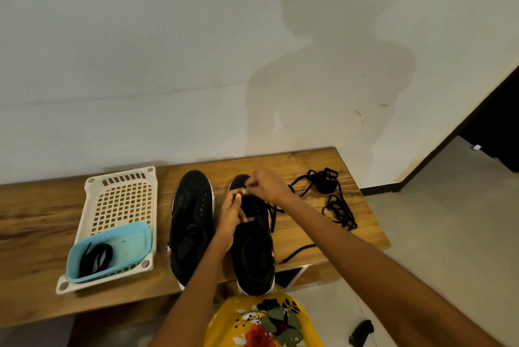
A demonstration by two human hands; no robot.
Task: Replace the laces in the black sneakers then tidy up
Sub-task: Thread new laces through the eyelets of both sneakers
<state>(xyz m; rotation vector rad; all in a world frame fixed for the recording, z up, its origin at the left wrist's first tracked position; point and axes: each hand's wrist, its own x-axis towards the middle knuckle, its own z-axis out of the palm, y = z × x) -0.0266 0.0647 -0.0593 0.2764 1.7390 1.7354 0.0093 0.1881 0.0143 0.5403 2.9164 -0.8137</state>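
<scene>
Both hands (229,219) (266,185) pinch a lace (black) over the right sneaker (254,245).

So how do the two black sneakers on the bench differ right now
The left sneaker lies untouched with bare eyelets; the right sneaker has both hands over it, the left hand and right hand pinching a black lace near its toe. That lace trails off the right sneaker's side; nothing trails from the left. Both are black, white-soled, toes toward the wall.

Grained wooden bench (309,167); perforated plastic basket (92,206); matt cloth sneakers (193,206).
</scene>
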